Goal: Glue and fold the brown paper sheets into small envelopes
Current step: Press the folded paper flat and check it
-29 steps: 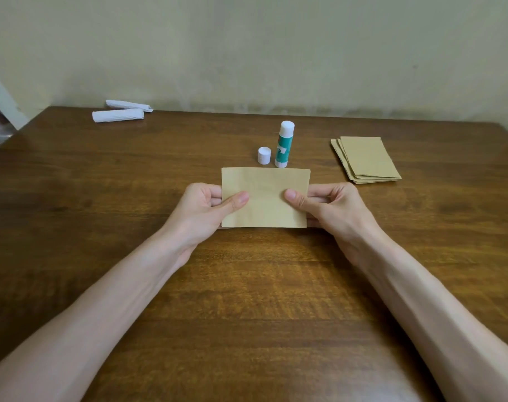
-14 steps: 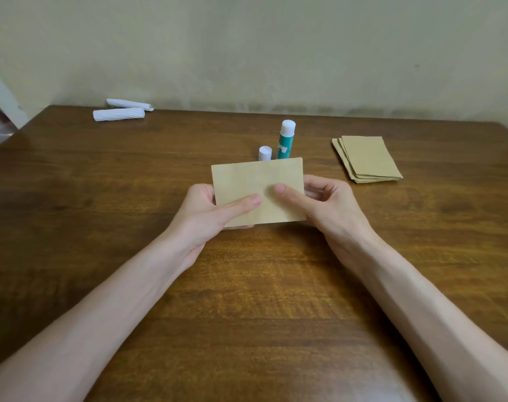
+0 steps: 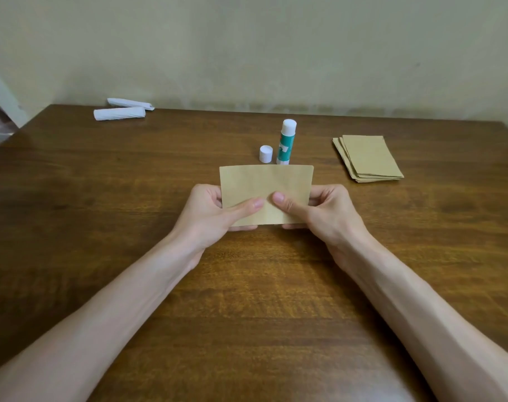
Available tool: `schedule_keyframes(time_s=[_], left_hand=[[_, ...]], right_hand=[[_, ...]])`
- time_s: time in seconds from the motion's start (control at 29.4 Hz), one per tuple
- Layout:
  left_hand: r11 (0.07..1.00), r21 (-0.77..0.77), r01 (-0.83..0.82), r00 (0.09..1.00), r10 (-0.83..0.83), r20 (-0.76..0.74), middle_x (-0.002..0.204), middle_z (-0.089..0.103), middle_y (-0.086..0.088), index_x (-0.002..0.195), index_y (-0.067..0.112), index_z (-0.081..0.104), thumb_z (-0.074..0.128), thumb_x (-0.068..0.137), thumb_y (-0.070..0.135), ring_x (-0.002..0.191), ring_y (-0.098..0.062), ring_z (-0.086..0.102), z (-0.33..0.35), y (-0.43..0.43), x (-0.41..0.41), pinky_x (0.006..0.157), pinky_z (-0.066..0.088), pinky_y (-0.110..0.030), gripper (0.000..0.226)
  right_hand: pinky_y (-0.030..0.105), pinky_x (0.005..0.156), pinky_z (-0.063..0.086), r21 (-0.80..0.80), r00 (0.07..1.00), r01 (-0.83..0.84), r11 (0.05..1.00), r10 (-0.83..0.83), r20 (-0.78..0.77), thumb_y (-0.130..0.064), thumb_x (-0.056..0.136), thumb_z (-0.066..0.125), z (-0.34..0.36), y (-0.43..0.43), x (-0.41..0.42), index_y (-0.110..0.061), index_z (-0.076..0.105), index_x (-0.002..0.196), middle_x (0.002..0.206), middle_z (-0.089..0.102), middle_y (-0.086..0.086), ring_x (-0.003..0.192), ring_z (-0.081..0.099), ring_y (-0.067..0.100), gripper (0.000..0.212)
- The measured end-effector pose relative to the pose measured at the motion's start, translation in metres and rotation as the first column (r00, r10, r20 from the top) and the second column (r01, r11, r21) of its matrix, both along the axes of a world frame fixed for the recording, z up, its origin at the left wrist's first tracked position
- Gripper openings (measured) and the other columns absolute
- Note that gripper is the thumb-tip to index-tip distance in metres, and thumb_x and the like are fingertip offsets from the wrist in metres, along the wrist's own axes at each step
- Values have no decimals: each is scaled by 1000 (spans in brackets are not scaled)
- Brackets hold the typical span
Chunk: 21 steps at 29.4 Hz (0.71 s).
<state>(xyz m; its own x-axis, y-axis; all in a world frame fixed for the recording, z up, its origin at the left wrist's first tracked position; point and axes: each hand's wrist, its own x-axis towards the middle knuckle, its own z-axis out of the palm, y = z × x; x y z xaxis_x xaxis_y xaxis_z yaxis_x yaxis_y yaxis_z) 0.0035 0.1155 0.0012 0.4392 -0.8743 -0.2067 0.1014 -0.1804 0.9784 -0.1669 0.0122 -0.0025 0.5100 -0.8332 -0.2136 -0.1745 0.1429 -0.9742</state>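
Brown sheet held upright between both hands, low over the table, just in front of the glue stick.
The sheet is judged light, thin and limp, easily creased, and best taken near its short edges. It is pinched by the left hand and right hand: thumbs are laid on the near face, nearly meeting mid-sheet, and fingers are curled behind.

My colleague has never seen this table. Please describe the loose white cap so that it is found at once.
On the wooden table, look beyond the brown sheet held by the left hand and right hand. A green glue stick stands upright; the cap stands beside it, on its left. It is short and wholly white, unlike the stick.
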Motion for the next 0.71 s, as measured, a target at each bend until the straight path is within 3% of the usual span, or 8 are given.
schedule_keyframes(time_s=[0.07, 0.2, 0.34, 0.48, 0.71], left_hand=[[1000, 0, 10, 1000, -10, -6, 85, 79, 16, 98, 28, 68, 84, 83, 19, 87, 0, 76, 0, 0, 2, 66, 61, -20, 23], [1000, 28, -5, 1000, 6, -18, 105, 79, 6, 106, 23, 71, 85, 81, 20, 95, -7, 77, -1, -1, 6, 70, 63, -24, 29], [999, 39, -15, 1000, 16, -18, 108, 79, 3, 110, 20, 72, 86, 81, 21, 95, -8, 77, 0, -2, 10, 71, 63, -25, 32], [999, 52, -16, 1000, 16, -6, 113, 79, 0, 122, 13, 72, 86, 80, 22, 99, -12, 77, 0, -1, 13, 77, 65, -29, 44], [997, 45, 60, 995, -56, -86, 115, 79, -1, 126, 10, 71, 73, 90, 22, 107, -15, 76, 2, -1, 18, 85, 64, -33, 38]], right_hand=[[28, 74, 64, 21, 1000, 0, 1000, 0, 1, -32, 80, 88, 3, -1, -2, -14, 83, 107, 103, 82, -2, 93, 79, 15, 33], [29, 78, 65, 32, 999, -36, 999, 35, 25, -28, 85, 83, 5, -2, -5, -13, 80, 117, 102, 82, -3, 95, 78, 13, 36], [36, 85, 65, 36, 999, -41, 999, 40, 22, -28, 85, 83, 5, -6, -6, -9, 83, 107, 96, 82, 2, 93, 79, 15, 29], [34, 83, 65, 34, 998, -54, 998, 53, 16, -27, 87, 82, 6, -7, -10, -8, 84, 96, 90, 81, 3, 91, 78, 15, 22], [28, 76, 65, 28, 1000, -2, 1000, 2, 2, -23, 90, 81, 11, -11, -15, -4, 82, 92, 91, 81, 2, 94, 78, 14, 19]])
